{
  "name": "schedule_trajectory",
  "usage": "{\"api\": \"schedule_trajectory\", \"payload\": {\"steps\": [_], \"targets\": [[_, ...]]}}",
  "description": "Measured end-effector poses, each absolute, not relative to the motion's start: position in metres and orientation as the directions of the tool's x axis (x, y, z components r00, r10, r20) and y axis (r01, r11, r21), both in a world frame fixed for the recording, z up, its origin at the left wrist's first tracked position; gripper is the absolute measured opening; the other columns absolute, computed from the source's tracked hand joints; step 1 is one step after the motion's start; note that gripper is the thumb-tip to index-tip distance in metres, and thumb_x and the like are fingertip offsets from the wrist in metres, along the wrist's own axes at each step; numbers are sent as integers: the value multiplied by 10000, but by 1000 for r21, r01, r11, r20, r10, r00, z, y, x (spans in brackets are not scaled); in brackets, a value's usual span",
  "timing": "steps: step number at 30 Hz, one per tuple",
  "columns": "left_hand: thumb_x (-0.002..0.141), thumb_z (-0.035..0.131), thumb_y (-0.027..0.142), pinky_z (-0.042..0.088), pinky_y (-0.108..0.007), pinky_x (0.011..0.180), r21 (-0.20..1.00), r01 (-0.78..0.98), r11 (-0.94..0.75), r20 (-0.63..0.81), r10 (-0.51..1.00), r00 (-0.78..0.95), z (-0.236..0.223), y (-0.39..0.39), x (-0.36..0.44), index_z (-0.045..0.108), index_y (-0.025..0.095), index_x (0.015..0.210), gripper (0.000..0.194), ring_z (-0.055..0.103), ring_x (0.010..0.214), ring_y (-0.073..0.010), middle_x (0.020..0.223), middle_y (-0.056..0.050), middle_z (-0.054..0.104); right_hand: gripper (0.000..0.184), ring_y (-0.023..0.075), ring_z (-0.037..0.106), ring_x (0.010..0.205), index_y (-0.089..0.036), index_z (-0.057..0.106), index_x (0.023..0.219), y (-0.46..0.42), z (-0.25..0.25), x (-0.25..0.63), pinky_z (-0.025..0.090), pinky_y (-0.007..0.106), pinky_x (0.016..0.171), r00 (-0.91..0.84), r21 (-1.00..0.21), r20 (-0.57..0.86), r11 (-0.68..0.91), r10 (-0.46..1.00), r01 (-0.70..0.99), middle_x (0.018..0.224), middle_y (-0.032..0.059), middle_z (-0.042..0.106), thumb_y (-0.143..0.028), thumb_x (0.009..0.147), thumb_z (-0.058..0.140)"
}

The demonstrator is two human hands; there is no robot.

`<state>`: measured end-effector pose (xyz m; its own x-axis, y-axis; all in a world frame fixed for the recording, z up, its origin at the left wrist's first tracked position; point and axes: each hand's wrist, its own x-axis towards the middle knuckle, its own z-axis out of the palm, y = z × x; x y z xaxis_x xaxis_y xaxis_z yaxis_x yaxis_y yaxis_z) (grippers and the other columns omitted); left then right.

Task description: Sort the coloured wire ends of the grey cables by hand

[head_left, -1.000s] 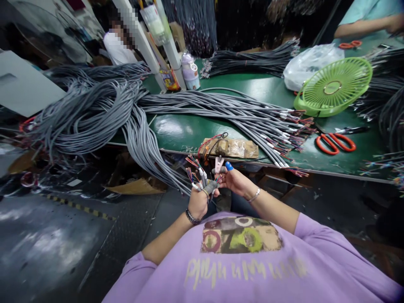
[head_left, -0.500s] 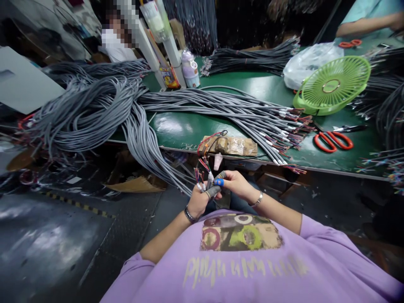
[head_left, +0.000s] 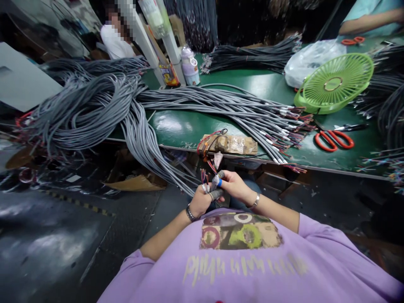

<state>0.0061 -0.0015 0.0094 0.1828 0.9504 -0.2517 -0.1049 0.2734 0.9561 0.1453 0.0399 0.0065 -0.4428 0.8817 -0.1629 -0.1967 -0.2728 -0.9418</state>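
My left hand (head_left: pixel 200 201) is closed around a small bunch of grey cable ends (head_left: pixel 206 182) with coloured wire tips, held in front of my chest below the table edge. My right hand (head_left: pixel 232 185), with a blue cap on one fingertip, pinches the wire tips of the same bunch next to my left thumb. Both hands touch. The bunch belongs to the big bundle of grey cables (head_left: pixel 139 139) that hangs off the green table (head_left: pixel 189 126).
A taped wooden block (head_left: pixel 232 145) with red wires sits at the table edge above my hands. Orange scissors (head_left: pixel 334 139), a green fan (head_left: pixel 336 84), a plastic bag (head_left: pixel 312 59) and more cable bundles (head_left: pixel 252 57) lie on the table. Other people sit behind.
My hands have drawn closer together and slightly lower. The wire tips, spread out before, are now gathered between my right fingers.
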Motion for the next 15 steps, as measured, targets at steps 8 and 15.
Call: {"api": "schedule_trajectory", "payload": {"steps": [8, 15], "targets": [[670, 741, 348, 423, -227, 487, 955, -192, 226, -227, 974, 18, 11, 0, 2, 651, 138, 609, 237, 573, 478, -123, 511, -29, 634, 516, 80, 414, 471, -174, 543, 635, 38, -8, 150, 374, 235, 470, -236, -911, -298, -349, 925, -221, 557, -18, 513, -686, 692, 574], [666, 741, 367, 426, -223, 474, 947, -214, 240, -238, 971, 37, 3, 0, 2, 631, 135, 590, 268, 610, 526, -142, 551, -49, 655, 362, 84, 469, 530, -169, 587, 777, 35, 0, 150, 377, 215, 509, -430, -897, -272, -389, 861, -212, 605, -27, 562, -455, 629, 753]]}}
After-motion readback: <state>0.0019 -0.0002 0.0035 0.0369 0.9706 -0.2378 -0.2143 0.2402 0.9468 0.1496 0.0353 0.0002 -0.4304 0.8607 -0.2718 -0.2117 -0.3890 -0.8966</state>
